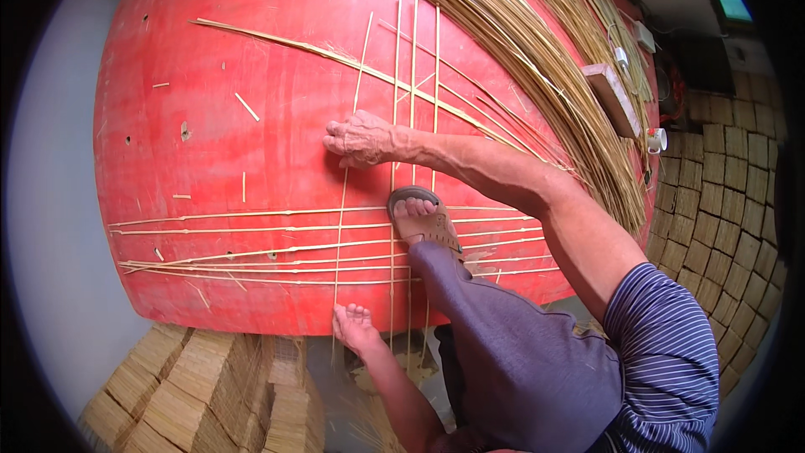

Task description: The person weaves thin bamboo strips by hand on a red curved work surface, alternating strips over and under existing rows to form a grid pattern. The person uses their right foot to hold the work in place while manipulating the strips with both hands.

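Surface (285, 151), red, 1. Bundle of long strips (537, 67), 1, from far edge along right edge. Right hand (362, 139), 1, clamped on a thin strip (343, 193). Left hand (357, 329), 1, pinching that strip at the surface's near edge.

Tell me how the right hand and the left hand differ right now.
The right hand is out over the middle of the red board; the left hand is at its near edge. The right hand shows its back and knuckles, while the left hand shows curled fingertips. Both have bent fingers and are at the same thin strip.
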{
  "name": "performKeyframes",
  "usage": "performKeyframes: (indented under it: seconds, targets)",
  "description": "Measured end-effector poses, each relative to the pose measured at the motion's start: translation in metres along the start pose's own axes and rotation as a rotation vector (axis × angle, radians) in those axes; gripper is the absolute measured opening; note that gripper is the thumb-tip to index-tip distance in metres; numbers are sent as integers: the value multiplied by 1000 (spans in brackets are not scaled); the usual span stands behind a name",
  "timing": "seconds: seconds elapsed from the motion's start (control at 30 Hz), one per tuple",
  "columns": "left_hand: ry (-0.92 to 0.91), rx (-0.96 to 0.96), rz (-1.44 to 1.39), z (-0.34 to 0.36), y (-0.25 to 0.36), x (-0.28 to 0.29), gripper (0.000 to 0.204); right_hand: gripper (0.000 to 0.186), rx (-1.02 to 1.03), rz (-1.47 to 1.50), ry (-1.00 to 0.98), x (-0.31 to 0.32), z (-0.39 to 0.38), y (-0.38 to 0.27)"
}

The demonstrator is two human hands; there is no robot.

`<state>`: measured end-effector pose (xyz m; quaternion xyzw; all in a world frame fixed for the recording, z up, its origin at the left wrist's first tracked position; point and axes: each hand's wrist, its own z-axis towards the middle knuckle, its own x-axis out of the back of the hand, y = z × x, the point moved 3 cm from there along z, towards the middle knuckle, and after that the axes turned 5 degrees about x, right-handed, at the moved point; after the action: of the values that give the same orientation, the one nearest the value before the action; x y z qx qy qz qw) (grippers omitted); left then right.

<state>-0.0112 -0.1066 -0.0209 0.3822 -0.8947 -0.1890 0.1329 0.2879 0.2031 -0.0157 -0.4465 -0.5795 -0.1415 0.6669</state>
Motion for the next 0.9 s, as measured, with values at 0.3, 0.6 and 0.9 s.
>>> performKeyframes:
  seconds: [0.3,0.6,0.9]
  targets:
    - [90,-957,994,-22,30,-51,30,16,168,92,99,-31,-4,-62]
    - [39,-990,1020,-43,-3,-54,29,9,148,108,36,-11,-33,-53]
    - [-11,-926,1009,-59,-28,-58,30,11,212,105,21,-17,-49,-41]
